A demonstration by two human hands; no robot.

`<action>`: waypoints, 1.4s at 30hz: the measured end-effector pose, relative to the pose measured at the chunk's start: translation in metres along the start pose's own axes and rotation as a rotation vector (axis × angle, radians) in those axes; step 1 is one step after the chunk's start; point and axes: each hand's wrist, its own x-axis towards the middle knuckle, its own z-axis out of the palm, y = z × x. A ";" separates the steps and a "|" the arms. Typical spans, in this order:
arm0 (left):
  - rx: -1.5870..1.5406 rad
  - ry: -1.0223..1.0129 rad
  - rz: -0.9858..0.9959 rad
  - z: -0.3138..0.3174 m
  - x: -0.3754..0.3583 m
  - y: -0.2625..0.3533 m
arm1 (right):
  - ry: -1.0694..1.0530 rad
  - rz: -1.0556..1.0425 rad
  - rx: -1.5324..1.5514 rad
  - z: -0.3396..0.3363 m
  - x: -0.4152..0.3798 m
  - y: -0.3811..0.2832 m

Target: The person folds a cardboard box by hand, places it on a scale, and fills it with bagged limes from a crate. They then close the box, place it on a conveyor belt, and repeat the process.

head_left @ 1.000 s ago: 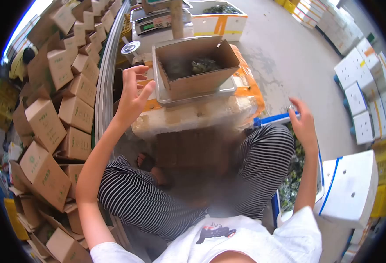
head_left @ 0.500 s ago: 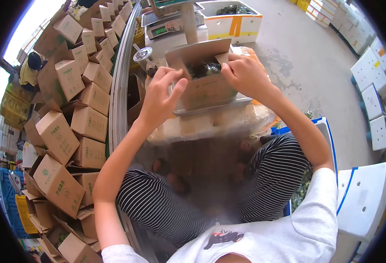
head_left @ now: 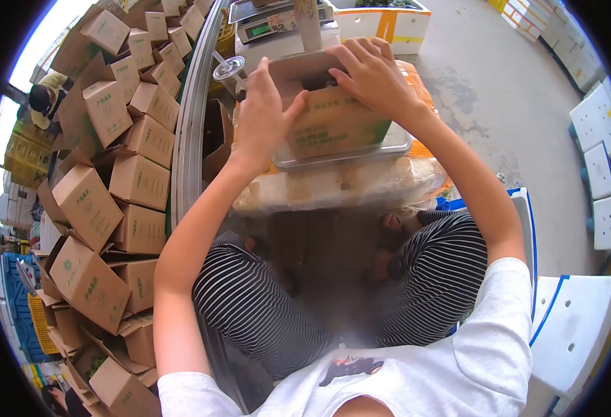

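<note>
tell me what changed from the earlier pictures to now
The right hand has swung in from the right to the top edge of the carton; its grip is unclear. The left hand has moved closer, to the carton's left side. Green print now shows on its front. The carton stays on the tray; the lidded cup stays put.

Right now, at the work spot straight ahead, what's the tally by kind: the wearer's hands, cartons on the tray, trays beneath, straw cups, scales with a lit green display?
Hands: 2 (left hand, right hand)
Printed cardboard carton: 1
Shallow tray: 1
Lidded straw cup: 1
Digital scale: 1
Total: 6
</note>
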 end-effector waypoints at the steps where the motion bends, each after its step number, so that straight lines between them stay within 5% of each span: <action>1: -0.106 -0.021 -0.026 -0.002 -0.001 0.002 | 0.001 0.036 0.039 0.001 0.001 0.003; 9: -0.345 -0.141 -0.009 -0.006 -0.004 -0.006 | -0.045 0.228 0.137 -0.005 -0.004 0.001; 14: -0.531 -0.153 -0.144 0.017 -0.007 -0.024 | -0.389 0.336 0.169 -0.001 -0.016 0.013; 18: -0.789 -0.584 -0.842 0.026 -0.017 -0.040 | -0.324 0.330 0.256 0.003 -0.023 0.017; 20: -1.040 -0.964 -0.932 0.022 -0.014 -0.035 | -0.338 0.377 0.304 0.003 -0.024 0.022; 22: -1.045 -1.019 -0.893 0.009 -0.003 -0.025 | -0.359 0.422 0.392 0.008 -0.028 0.038; 32: -1.317 -0.636 -1.197 0.016 -0.016 -0.005 | -0.294 0.557 0.883 0.047 -0.051 0.110; 37: -1.185 -0.382 -1.142 -0.032 0.000 -0.033 | 0.026 0.965 1.222 0.076 -0.070 0.107; 40: -1.045 -0.152 -1.124 -0.111 0.011 -0.035 | -0.057 0.861 1.101 0.050 -0.059 0.020; 42: -1.289 0.090 -0.893 -0.157 0.010 -0.033 | -0.196 0.635 1.128 0.055 -0.062 -0.012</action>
